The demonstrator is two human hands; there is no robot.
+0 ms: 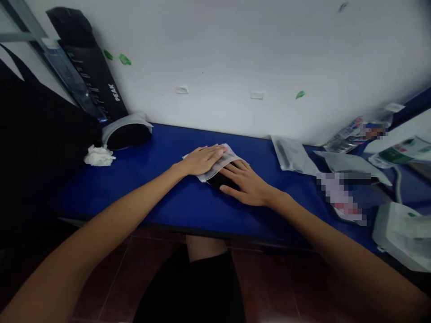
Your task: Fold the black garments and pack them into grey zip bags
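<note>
On the blue table lies a translucent whitish pouch, its mouth turned toward the right and front. My left hand rests flat on top of it, fingers stretched out toward the right. A dark, soft-looking item shows at the pouch's mouth; its kind cannot be made out. My right hand lies with fingers spread over this dark item. Its fingertips reach the pouch's edge, and some of them are hidden there. Neither hand is closed round anything that I can see.
A crumpled white tissue and a whitish pouch with a dark inside are at the left. A tall black PEAK box leans on the wall. Pouches, bottles and a white container stand or lie at the right.
</note>
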